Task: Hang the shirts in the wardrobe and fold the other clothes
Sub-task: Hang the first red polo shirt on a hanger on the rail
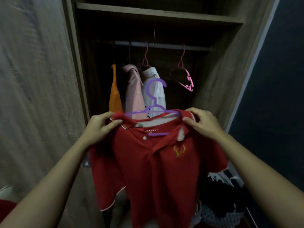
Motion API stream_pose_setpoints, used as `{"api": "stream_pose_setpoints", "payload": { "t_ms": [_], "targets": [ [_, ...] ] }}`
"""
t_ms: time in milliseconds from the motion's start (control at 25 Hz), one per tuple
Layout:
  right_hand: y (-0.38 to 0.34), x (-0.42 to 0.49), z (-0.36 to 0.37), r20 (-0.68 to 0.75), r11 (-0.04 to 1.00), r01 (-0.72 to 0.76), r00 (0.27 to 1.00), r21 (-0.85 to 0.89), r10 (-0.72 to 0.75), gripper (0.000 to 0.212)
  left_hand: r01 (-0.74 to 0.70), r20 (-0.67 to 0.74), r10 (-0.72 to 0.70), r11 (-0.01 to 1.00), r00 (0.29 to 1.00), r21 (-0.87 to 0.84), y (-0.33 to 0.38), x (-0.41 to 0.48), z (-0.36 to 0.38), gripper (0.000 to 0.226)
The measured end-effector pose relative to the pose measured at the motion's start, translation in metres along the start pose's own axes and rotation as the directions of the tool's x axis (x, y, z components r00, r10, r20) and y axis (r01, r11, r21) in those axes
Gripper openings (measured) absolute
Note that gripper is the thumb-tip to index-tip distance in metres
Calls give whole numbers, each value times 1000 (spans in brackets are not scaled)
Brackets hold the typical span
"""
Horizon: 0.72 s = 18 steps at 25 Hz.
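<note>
**Step in hand: hanging a shirt.**

1. The open wood-grain wardrobe carries a horizontal metal rail under its upper shelf. All positions below are referred to this rail.
2. The red short-sleeved polo shirt is held well below the rail and in front of it, outside the wardrobe. It is not yet hung.
3. An orange garment, a pale pink shirt and a white shirt hang side by side from the left and middle of the rail.
4. A pile of dark and patterned clothes lies far below the right end of the rail. In the dim light the individual items cannot be told apart.
5. The purple plastic hanger sits inside the red shirt's collar, with its hook upright and free below the rail.
6. An empty pink plastic hanger hangs from the right part of the rail.
7. The hands are apart. The left hand pinches the left shoulder of the red shirt, and the right hand pinches the right shoulder over the hanger arm.

**Next move, as judged:** seat the shoulders squarely on the hanger. Then grip the hanger at its neck, raise the hook to the rail, and set it in the gap between the white shirt and the empty pink hanger.
</note>
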State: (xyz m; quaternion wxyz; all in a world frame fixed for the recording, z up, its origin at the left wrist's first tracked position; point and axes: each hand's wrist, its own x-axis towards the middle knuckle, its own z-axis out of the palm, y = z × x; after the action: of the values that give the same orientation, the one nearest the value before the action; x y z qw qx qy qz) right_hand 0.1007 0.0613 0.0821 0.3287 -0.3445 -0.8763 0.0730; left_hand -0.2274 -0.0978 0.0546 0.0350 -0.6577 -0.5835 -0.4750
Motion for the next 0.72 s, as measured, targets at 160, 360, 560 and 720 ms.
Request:
{"api": "stream_pose_setpoints", "payload": {
  "t_ms": [160, 360, 560, 720],
  "targets": [
    [34, -25, 3, 176, 943, -236, 964, 233, 198, 40, 72, 15, -72, 997, 997, -30, -4, -2, -17, 15],
    [37, -36, -2, 250, 978, -191, 954, 80, 166, 54, 62, 119, -56, 997, 991, -49, -2, 3, -34, 31],
    [-5, -18, 5, 209, 985, -27, 978, 172, -9, 20, 79, 129, -62, 988, 990, -131, 12, 6, -22, 34],
    [-15, -11, 16, 67, 987, -26, 998, 159, 15, 18, -183, 215, 141, 965, 966, 188, 25, 17, -22, 42]
  ]
}}
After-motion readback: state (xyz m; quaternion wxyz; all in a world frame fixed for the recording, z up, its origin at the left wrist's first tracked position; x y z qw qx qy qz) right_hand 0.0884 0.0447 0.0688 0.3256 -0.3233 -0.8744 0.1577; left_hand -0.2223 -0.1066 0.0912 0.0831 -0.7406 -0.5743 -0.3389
